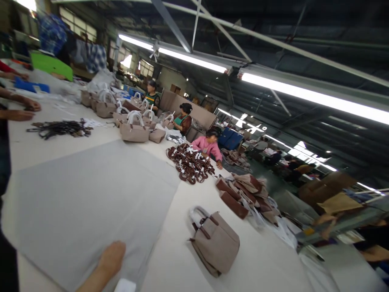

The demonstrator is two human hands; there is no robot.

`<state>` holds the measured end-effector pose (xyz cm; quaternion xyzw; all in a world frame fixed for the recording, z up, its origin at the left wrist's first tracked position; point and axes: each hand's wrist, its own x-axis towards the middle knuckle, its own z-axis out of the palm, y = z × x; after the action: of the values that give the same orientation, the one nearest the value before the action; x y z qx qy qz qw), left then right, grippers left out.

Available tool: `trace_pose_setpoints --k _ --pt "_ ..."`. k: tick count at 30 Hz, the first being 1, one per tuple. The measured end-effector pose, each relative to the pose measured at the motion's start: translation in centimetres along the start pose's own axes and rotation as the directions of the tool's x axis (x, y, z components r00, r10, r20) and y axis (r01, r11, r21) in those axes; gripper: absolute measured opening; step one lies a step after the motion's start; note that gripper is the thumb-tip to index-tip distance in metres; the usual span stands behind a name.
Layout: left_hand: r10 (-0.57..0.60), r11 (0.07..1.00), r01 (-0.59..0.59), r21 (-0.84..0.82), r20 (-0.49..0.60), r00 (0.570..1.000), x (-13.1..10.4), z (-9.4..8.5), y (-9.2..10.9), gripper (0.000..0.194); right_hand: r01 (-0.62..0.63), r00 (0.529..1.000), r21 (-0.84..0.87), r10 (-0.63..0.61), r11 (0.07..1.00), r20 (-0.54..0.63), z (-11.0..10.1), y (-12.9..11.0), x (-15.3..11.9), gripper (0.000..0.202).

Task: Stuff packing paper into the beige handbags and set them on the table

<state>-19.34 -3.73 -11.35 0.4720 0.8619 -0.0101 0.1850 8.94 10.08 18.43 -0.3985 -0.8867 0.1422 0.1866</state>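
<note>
Item one: a hand (112,256) is entering from the bottom edge, resting flat on a grey sheet (88,202) lying across the counter (258,263). Only the knuckles and wrist are showing; which hand it is cannot be told, and the fingers' spread cannot be told either. No second hand of the wearer is showing.

Item two: the grey sheet, thin, smooth and matte, roughly four-cornered, is lying directly under the hand and stretching away from it, its long axis running ahead and slightly leftward.

Item three: a taupe handbag (214,242), soft and boxy with dark brown strap tabs and a wrapped white handle, is lying on its side well apart to the right of the hand. Its handle end is pointing away and leftward, its base toward the near counter edge.

Item four: folded brown and tan panels (243,192) are piling up beyond the handbag.

Item five: a heap of dark brown straps (190,164) is lying farther off, a person in pink (208,147) working beside it.

Item six: upright finished bags (133,127) are standing farthest ahead, with other people's arms (18,109) reaching in at far left.
</note>
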Motion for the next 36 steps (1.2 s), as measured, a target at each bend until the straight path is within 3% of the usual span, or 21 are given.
trace_pose_setpoints --k 2,5,11,15,20,23,26,28,31,34,36 --pt "0.017 1.0 -0.017 -0.011 0.014 1.0 0.2 0.7 -0.4 0.055 0.023 1.0 -0.041 -0.023 0.999 0.0 1.7 0.9 4.3 0.033" --pt "0.049 0.999 -0.048 -0.02 0.034 0.998 0.5 1.6 -0.7 0.055 0.029 1.0 -0.096 -0.029 0.995 -0.003 3.0 2.3 7.1 0.034" --pt "0.092 0.996 -0.093 0.006 0.121 0.988 0.4 1.5 -0.8 0.063 0.047 0.998 -0.158 -0.053 0.986 -0.036 3.6 3.3 6.6 0.035" --pt "0.077 0.996 -0.081 0.03 0.12 0.99 -0.2 -0.5 0.1 0.059 0.063 0.991 -0.186 -0.083 0.981 -0.106 4.4 3.1 6.9 0.033" --pt "0.003 0.998 -0.01 0.058 0.129 0.992 0.1 -3.1 3.2 0.087 0.068 0.968 -0.233 -0.121 0.97 -0.22 5.5 3.1 7.5 0.047" --pt "0.003 0.993 -0.019 0.114 0.136 0.991 1.4 -3.1 3.7 0.083 0.123 0.939 -0.243 -0.192 0.962 -0.286 6.6 3.1 7.5 0.055" --pt "0.049 0.995 -0.057 0.083 0.091 0.995 3.2 -2.1 2.2 0.076 0.145 0.93 -0.22 -0.209 0.965 -0.304 7.4 3.0 7.9 0.055" --pt "0.097 0.994 -0.099 0.035 0.064 0.993 4.1 -1.3 0.7 0.069 0.106 0.954 -0.189 -0.154 0.976 -0.259 7.1 2.8 8.2 0.057" --pt "0.144 0.99 -0.144 -0.004 0.062 0.988 4.6 -0.4 -0.9 0.065 -0.014 0.999 -0.103 0.008 0.995 -0.052 5.6 2.9 8.1 0.048" --pt "0.164 0.986 -0.164 -0.013 0.081 0.983 4.3 -0.4 -1.3 0.066 -0.119 0.984 -0.042 0.123 0.992 0.128 3.9 2.8 6.6 0.025" --pt "0.155 0.988 -0.154 -0.019 0.09 0.984 4.0 -0.9 -1.0 0.062 -0.131 0.972 -0.018 0.132 0.991 0.194 2.8 2.1 4.3 0.024"
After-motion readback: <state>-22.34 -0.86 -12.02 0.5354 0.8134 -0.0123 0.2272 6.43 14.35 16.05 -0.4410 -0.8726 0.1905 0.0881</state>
